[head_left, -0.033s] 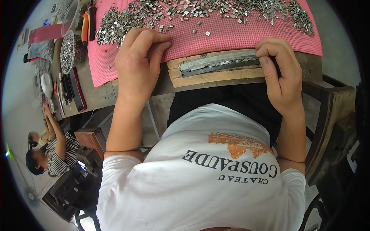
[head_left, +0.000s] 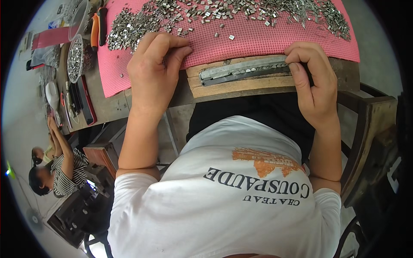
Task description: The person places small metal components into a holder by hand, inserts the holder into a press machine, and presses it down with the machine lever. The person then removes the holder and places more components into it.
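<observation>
Inspecting first at the left hand (head_left: 150,69): bent above the near part of the pink mat (head_left: 223,49), with thumb and forefinger narrowed almost to a pinch; cannot tell from this view of any piece between the tips. Next, at the right hand (head_left: 316,75): curled at the right end of the slotted metal bar (head_left: 232,69), with thumb and forefinger drawn close together there; cannot confirm contact with the bar or a grip on a small part. Between the hands, find the bar lying lengthwise on the wooden board (head_left: 206,91), at the near edge of the surface (head_left: 118,104), with a row of small shiny pieces (head_left: 254,69) along its channel. Judged stiff, dense and fairly heavy for its size, unlikely to bend, possibly slick along the smooth faces. Best held by the long sides or near the left end, clear of the row. Beyond, on the mat, note heaps of small metal cases (head_left: 122,36) and wire-legged parts (head_left: 301,10): judged light, hard and slippery, with thin legs easily bent. Best picked up singly by opposite edges of the case, sparing the legs. Farther left, note orange-and-black pliers (head_left: 95,32) and a filled tub (head_left: 86,58).
</observation>
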